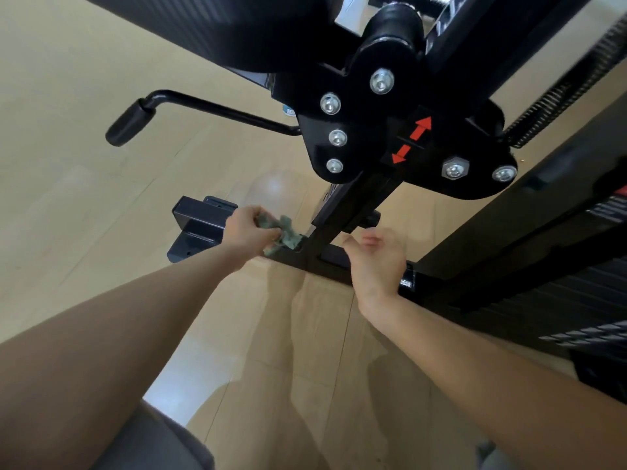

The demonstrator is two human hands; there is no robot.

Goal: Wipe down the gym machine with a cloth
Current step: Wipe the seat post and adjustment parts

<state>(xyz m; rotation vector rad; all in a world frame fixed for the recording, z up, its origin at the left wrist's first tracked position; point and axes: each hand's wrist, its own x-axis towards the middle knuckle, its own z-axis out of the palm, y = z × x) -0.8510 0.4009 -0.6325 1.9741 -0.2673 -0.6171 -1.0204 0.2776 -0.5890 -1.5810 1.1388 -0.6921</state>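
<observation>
The black gym machine [356, 205] fills the upper and right part of the head view, its upright post running down to a floor bar [334, 257]. My left hand [249, 228] grips a crumpled grey-green cloth [283, 234] and holds it against the foot of the post, where it meets the floor bar. My right hand [378, 257] hovers just right of the post above the floor bar, fingers loosely spread and blurred, holding nothing.
A bent black lever with a rubber grip [127, 123] sticks out to the left. A bolted plate with red arrows [412, 137] hangs overhead. A black end bracket [196, 225] sits left of my hand. Pale wooden floor [84, 215] lies below.
</observation>
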